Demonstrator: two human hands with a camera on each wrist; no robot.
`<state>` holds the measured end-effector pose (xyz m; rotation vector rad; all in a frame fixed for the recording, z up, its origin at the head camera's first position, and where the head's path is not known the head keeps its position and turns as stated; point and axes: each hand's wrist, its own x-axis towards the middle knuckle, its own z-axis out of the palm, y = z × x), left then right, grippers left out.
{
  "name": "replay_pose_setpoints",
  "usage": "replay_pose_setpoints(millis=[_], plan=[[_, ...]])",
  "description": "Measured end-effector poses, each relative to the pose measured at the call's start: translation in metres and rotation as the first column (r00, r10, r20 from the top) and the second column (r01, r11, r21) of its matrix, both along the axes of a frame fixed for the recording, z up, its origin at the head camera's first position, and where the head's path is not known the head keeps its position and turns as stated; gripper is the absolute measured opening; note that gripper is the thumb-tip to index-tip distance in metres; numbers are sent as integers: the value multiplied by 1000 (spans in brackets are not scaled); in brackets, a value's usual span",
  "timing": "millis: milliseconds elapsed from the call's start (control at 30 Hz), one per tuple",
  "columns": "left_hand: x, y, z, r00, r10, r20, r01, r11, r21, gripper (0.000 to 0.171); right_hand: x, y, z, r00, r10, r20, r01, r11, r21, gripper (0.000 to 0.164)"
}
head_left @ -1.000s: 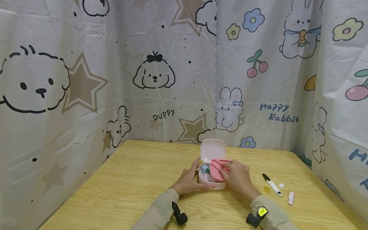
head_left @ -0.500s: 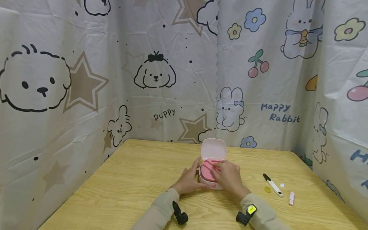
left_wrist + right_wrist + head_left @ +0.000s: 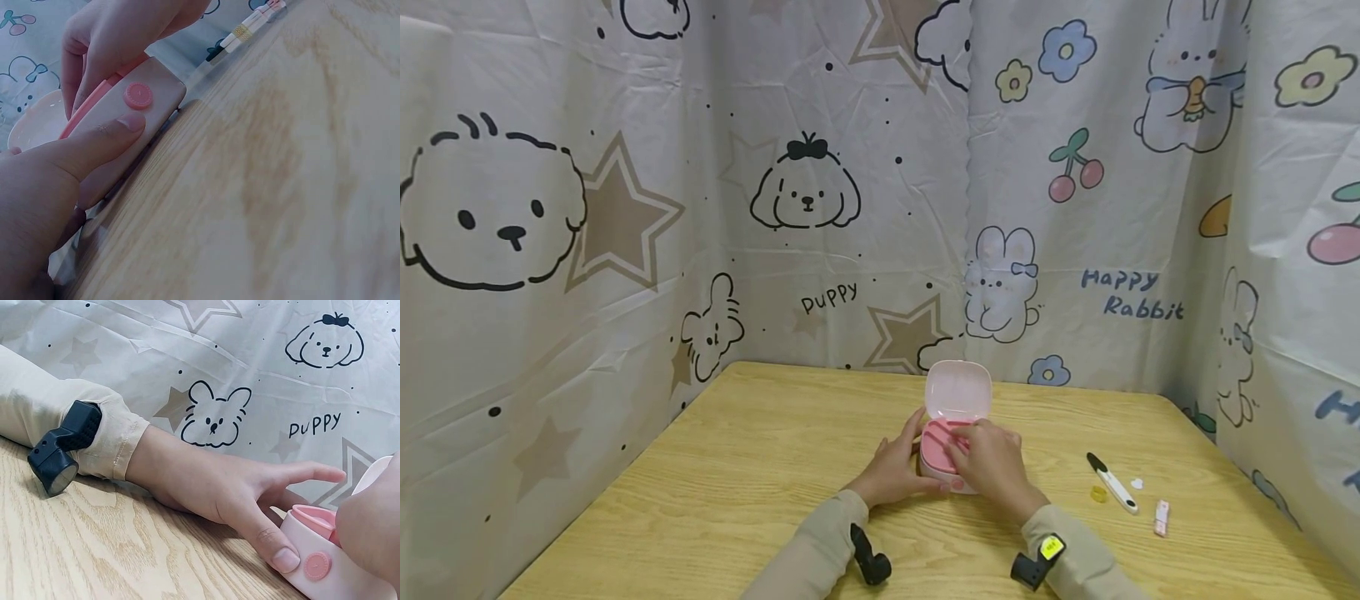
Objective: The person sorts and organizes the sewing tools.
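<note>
A small pale pink box (image 3: 934,478) stands on the wooden table, its lid (image 3: 958,390) raised at the back. The left hand (image 3: 891,470) holds it at the left side, thumb on the front beside a round pink button (image 3: 138,95). A darker pink divided tray (image 3: 937,448) sits in the box's opening. From the right, the right hand (image 3: 996,468) pinches this tray, with fingers and thumb reaching down into it. The right wrist view shows the tray's rim (image 3: 314,512) slightly above the box wall. The spools inside are hidden under the tray.
Right of the hands lie a slim white tool with a black end (image 3: 1112,483), a small yellow round thing (image 3: 1098,494), a tiny white piece (image 3: 1137,483) and a small white-and-pink block (image 3: 1161,517). Printed curtains (image 3: 820,275) hang behind and beside the table.
The right hand has moved left and down with the pink tray, from over the box's right side into its opening, covering the spools. The left hand keeps its hold on the box.
</note>
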<state>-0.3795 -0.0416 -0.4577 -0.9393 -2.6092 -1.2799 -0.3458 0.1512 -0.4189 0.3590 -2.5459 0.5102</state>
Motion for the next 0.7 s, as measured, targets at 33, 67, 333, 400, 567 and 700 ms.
replay_pose_setpoints(millis=[33, 67, 333, 400, 567, 700], plan=[[0, 0, 0, 1000, 0, -1, 0, 1000, 1, 123, 0, 0, 0, 1000, -1, -1, 1, 1000, 3, 25], [0, 0, 0, 1000, 1, -3, -1, 1000, -1, 123, -1, 0, -1, 1000, -3, -2, 3, 1000, 6, 25], [2, 0, 2, 1000, 3, 2, -3, 1000, -1, 123, -2, 0, -1, 1000, -6, -3, 6, 1000, 9, 24], [3, 0, 2, 1000, 3, 0, -3, 1000, -3, 123, -2, 0, -1, 1000, -8, 0, 8, 1000, 7, 24], [3, 0, 2, 1000, 4, 0, -4, 1000, -5, 123, -2, 0, -3, 1000, -6, -6, 6, 1000, 8, 24], [2, 0, 1, 1000, 7, 0, -7, 1000, -11, 123, -2, 1, -5, 1000, 5, -28, -5, 1000, 13, 23]])
